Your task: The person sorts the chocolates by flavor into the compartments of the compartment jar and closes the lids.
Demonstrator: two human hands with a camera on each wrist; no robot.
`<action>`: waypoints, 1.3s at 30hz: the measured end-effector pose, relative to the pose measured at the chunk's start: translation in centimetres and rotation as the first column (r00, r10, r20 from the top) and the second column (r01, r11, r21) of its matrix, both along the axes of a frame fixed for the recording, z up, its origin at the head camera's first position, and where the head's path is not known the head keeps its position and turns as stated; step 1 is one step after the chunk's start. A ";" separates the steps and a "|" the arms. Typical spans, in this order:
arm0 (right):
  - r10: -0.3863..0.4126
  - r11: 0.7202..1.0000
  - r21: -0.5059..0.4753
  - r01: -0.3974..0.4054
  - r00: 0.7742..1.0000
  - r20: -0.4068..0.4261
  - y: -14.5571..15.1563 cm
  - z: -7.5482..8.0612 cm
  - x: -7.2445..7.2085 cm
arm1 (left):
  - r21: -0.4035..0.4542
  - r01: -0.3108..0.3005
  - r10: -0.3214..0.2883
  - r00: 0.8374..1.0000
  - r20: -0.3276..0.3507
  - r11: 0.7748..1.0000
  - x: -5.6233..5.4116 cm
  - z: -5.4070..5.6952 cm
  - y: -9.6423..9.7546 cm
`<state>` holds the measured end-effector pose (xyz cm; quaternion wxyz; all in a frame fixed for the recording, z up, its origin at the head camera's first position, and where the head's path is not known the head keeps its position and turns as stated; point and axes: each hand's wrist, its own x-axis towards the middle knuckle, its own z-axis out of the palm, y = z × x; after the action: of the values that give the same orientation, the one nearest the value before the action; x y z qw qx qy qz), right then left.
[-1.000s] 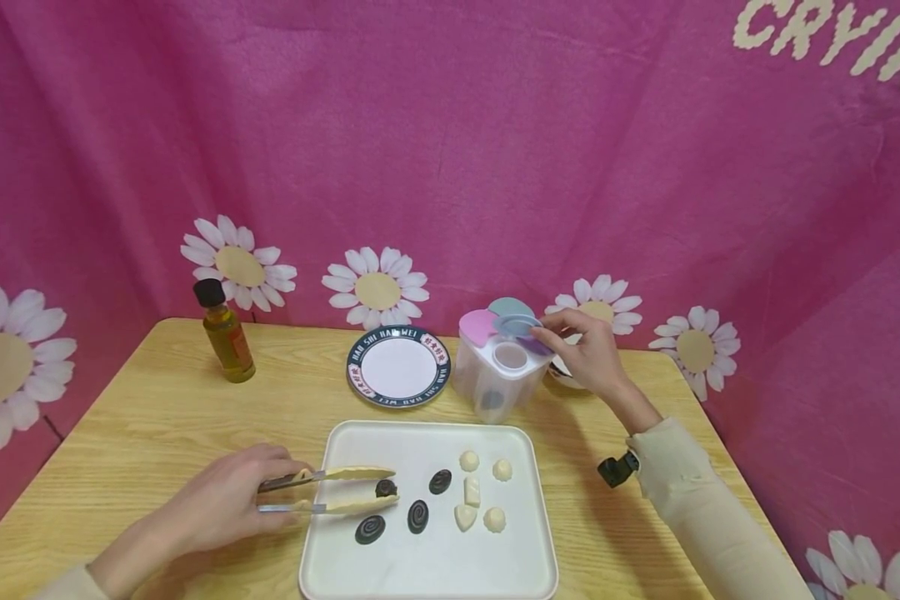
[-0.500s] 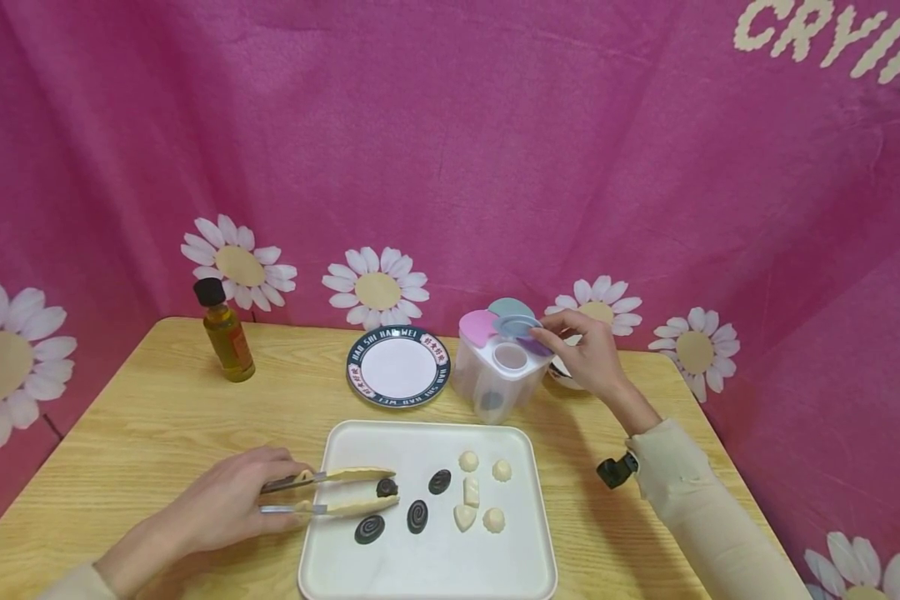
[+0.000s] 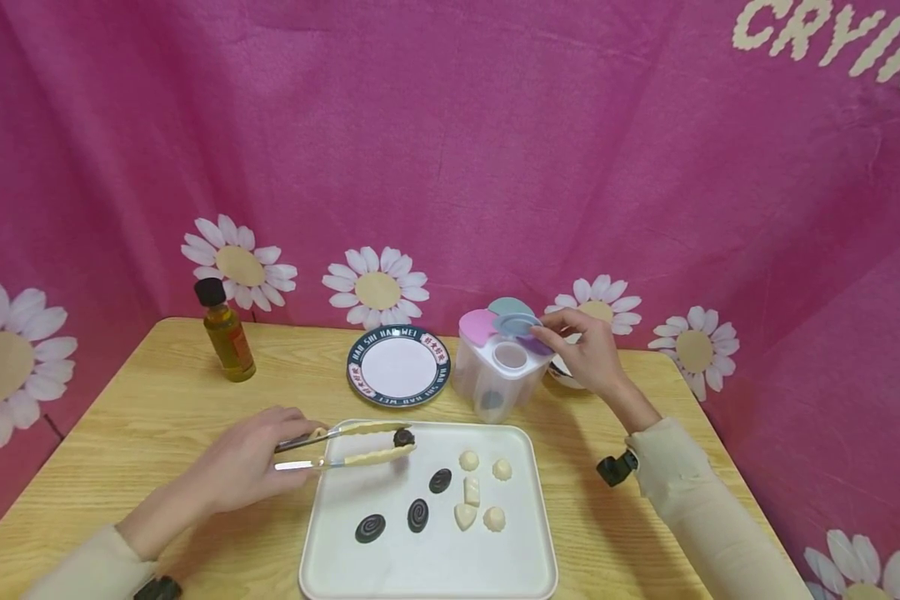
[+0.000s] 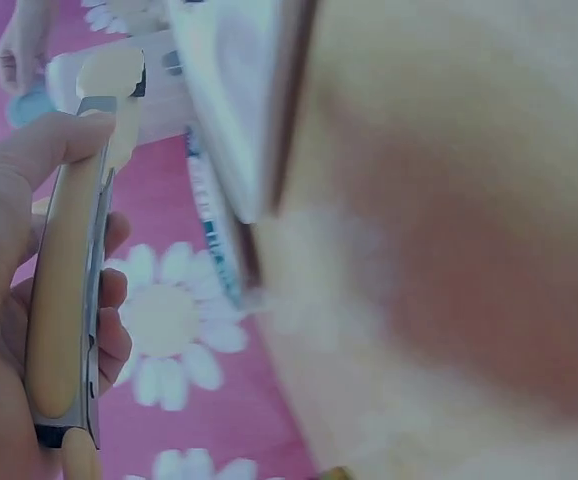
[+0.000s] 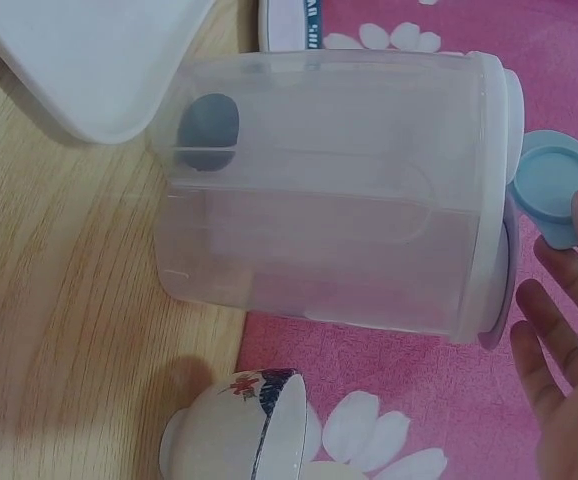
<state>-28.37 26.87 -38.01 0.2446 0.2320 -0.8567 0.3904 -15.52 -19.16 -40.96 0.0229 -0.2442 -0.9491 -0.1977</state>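
My left hand (image 3: 251,458) grips a pair of tongs (image 3: 378,427) with cream tips. A dark chocolate (image 3: 403,437) is pinched between those tips, over the far part of the white tray (image 3: 435,571). On the tray lie three dark swirled chocolates (image 3: 417,515) and several white ones (image 3: 465,517). Behind it stands a clear divided container (image 5: 339,220) with coloured lids. With thumb and fingers my right hand (image 3: 588,354) holds its blue lid (image 5: 554,180) raised, and the round opening (image 3: 510,356) below shows. A dark piece (image 5: 209,132) sits at the bottom inside.
Left of the container lies a round plate (image 3: 397,367) with a dark lettered rim. An oil bottle (image 3: 228,342) stands at the back left. A patterned bowl (image 5: 224,430) is beside the container, partly hidden by my right hand in the head view. Pink cloth (image 3: 450,167) hangs behind the table.
The tongs and left hand have moved away from me and slightly right, carrying the dark chocolate off its spot near the others. My right hand and the blue lid have stayed in place.
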 end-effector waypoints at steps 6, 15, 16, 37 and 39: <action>0.001 1.000 -0.003 -0.001 1.000 -0.002 0.0 0.0 0.0 | 0.041 -0.020 0.021 0.999 -0.036 0.999 -2.4 2.2 1.7; -0.001 1.000 -0.006 0.001 1.000 0.008 -0.2 0.1 0.0 | 0.121 0.005 0.003 0.998 -0.068 0.993 -5.2 4.1 5.5; -0.001 1.000 -0.007 0.001 1.000 0.009 -0.1 0.1 0.0 | 0.134 0.019 -0.008 0.997 -0.083 0.991 -5.5 4.2 5.9; -0.001 1.000 -0.013 0.001 1.000 -0.002 -0.1 -0.1 0.0 | 0.118 0.137 -0.121 0.984 -0.131 0.984 -9.5 5.5 12.1; 0.002 1.000 -0.016 -0.002 1.000 -0.004 -0.1 -0.1 0.0 | 0.115 0.135 -0.122 0.986 -0.118 0.984 -9.7 5.4 12.3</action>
<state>-28.34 26.77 -38.12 0.2480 0.2315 -0.8528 0.3971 -25.18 -6.91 -35.56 0.0775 -0.3136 -0.9147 -0.2429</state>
